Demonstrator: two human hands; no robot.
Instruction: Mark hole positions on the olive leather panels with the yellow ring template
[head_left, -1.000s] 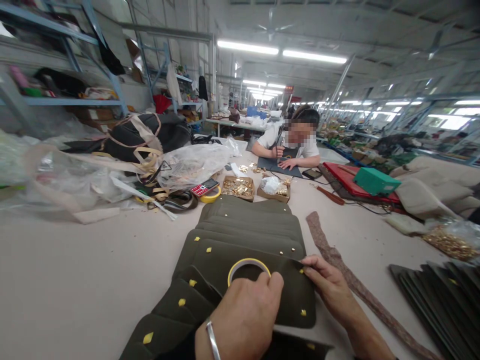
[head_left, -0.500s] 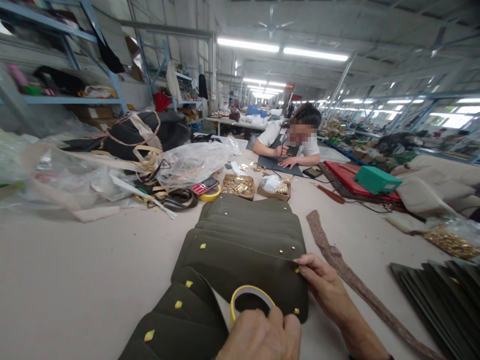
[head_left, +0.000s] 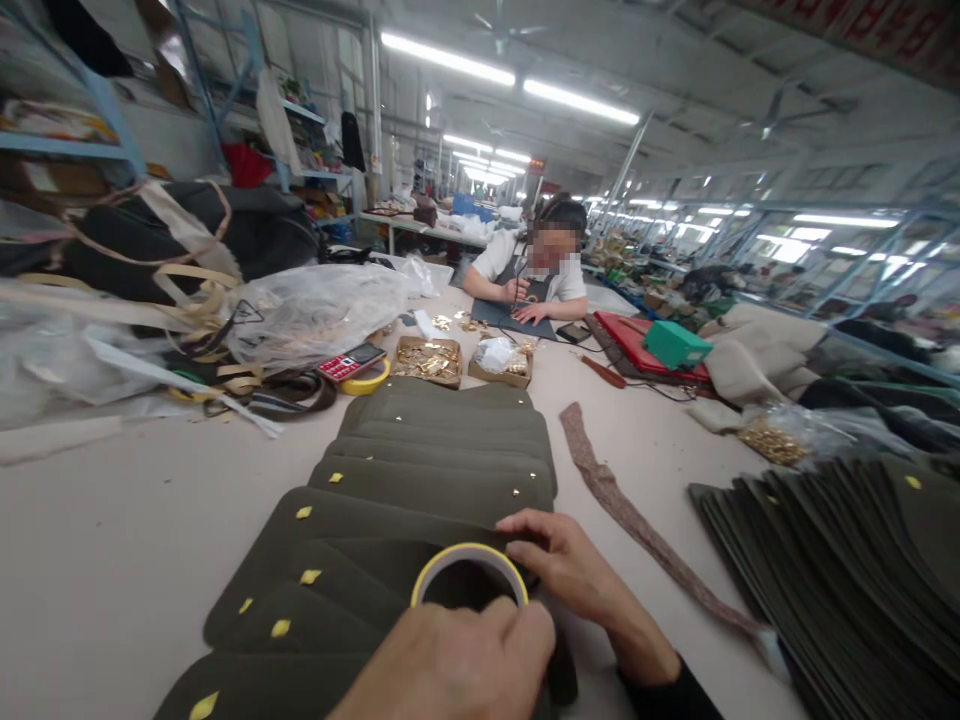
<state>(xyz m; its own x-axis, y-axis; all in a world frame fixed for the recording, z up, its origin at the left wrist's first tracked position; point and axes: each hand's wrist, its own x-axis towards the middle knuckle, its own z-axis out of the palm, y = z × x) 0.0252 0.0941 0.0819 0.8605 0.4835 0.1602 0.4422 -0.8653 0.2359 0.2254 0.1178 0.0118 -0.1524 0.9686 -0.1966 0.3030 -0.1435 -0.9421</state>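
My left hand (head_left: 457, 665) is closed around a roll of yellow tape (head_left: 421, 578), which stands on edge over the dark green panels. At the panels' right side, my right hand (head_left: 581, 575) has its thumb and index finger at the edge of a dark green panel (head_left: 390, 530); the grip is partly hidden. The panels overlap in a row running away from me. Small yellow tape pieces (head_left: 310, 577) stick to their left part, and small metal studs (head_left: 516, 492) show on the farther ones.
Boxes of gold-coloured metal parts (head_left: 427, 360) stand beyond the panels. A brown strip (head_left: 622, 500) lies to the right, beside a fanned stack of green panels (head_left: 810, 560). Plastic bags (head_left: 315, 310) and straps crowd the left. A co-worker (head_left: 532, 265) sits opposite.
The view has turned right, so the scene sits farther left. More of the nearer panels now overlap flat, and the tape roll and both hands have moved with them.
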